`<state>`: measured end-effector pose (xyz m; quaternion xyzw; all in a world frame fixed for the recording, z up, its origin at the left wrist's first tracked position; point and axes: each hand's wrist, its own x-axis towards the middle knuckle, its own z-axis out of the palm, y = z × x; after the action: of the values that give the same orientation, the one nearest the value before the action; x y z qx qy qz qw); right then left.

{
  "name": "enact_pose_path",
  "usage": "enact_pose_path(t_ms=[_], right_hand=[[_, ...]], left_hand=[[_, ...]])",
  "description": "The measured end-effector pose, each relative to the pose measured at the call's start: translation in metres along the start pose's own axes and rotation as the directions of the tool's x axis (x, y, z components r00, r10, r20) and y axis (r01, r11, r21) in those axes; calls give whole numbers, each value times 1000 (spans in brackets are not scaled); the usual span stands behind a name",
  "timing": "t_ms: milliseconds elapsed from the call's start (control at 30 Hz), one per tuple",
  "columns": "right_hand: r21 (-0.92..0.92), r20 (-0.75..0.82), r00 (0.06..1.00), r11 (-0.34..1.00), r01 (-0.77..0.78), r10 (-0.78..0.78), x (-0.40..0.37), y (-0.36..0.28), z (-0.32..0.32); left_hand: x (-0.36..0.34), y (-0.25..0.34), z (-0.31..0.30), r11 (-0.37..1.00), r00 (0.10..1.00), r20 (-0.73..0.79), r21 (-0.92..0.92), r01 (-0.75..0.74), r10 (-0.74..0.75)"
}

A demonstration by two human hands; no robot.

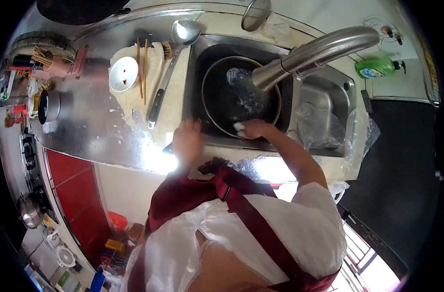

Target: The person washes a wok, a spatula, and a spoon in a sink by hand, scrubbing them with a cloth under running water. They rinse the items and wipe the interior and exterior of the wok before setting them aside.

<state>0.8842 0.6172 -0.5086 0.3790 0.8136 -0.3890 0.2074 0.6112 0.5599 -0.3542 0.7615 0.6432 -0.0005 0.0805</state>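
Observation:
A dark round frying pan (pixel 241 104) with white suds on its inside sits in the left sink basin (pixel 196 78). My right hand (pixel 258 129) is inside the pan near its close rim, with fingers closed on a small white sponge (pixel 239 127). My left hand (pixel 188 141), slightly blurred, is at the sink's front left corner. Its fingers are closed around the pan handle, whose dark end (pixel 169 148) sticks out to the left; the rest is hidden by the hand. The metal faucet (pixel 300 61) reaches over the pan.
Left of the sink lie a ladle (pixel 158 100), a brush (pixel 166 50), chopsticks (pixel 145 73) and a white bowl (pixel 124 74). The smaller right basin (pixel 351 100) has clear plastic (pixel 319 124) in it. Green dish soap (pixel 375 67) stands behind on the right.

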Motion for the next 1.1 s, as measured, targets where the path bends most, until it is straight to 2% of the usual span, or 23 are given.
enact_pose_path(t_ms=[133, 200, 233, 300, 333, 400, 433, 500, 567, 633, 700, 733, 800, 833, 900, 933, 967, 1033, 1067, 1100], right_hand=[[393, -66, 985, 911, -123, 162, 6, -81, -50], [458, -237, 958, 888, -38, 163, 37, -85, -42], [468, -230, 960, 883, -34, 159, 46, -93, -42], [551, -547, 799, 826, 122, 247, 54, -106, -46], [554, -548, 798, 823, 124, 249, 50, -109, -47], [435, -728, 678, 835, 337, 106, 31, -114, -43], [440, -725, 680, 835, 331, 113, 20, -109, -45], [401, -414, 910, 889, 220, -38, -11, -94, -41], [278, -261, 959, 942, 187, -113, -35, -55, -30], [167, 19, 1000, 986, 6, -9, -67, -31, -53], [-72, 218, 969, 992, -102, 116, -74, -16, -75], [-70, 216, 970, 992, -101, 114, -71, 0, -73], [-313, 36, 939, 896, -314, 341, -51, 28, -56], [-315, 38, 940, 897, -311, 339, -37, 34, -45], [-154, -292, 848, 853, -498, 442, -8, 41, -25], [41, -330, 772, 826, -563, 543, 9, 40, -20], [43, -331, 772, 826, -562, 543, 25, 40, -16], [328, -607, 535, 799, -504, 587, 59, 46, -5], [359, -499, 581, 764, -537, 643, 43, 5, -45], [363, -492, 585, 763, -535, 645, 60, 4, -45]], left_hand=[[-2, -2, 6, 999, 1000, -8, 34, -28, 28], [-3, -2, 8, 997, 999, -16, 61, -37, 38], [-2, 0, 5, 999, 1000, -11, 42, -25, 25], [-1, 2, -1, 999, 1000, -3, 31, -16, 16], [-1, 2, -4, 999, 1000, -1, 32, -17, 17], [-1, 4, -5, 999, 1000, 11, 29, -24, 24], [1, 3, -5, 999, 999, 27, 34, -20, 19], [-2, 5, -7, 999, 998, 57, 39, -21, 19], [0, 5, -12, 1000, 999, 53, 9, -9, 8], [0, 2, -8, 1000, 999, 39, 6, -21, 21], [1, -1, -4, 999, 999, 25, 8, -38, 38], [1, -2, -2, 999, 998, 36, 13, -46, 45], [2, -5, 3, 999, 998, 47, 19, -48, 47], [1, -6, 6, 998, 998, 22, 32, -60, 59], [2, -6, 10, 996, 997, -7, 44, -74, 75], [2, -6, 11, 997, 998, -4, 48, -68, 68], [2, -6, 12, 997, 998, -1, 55, -61, 61], [2, -5, 11, 997, 999, -7, 60, -50, 50], [2, -4, 11, 997, 999, -9, 63, -41, 41], [2, -5, 10, 997, 999, 0, 67, -41, 41]])
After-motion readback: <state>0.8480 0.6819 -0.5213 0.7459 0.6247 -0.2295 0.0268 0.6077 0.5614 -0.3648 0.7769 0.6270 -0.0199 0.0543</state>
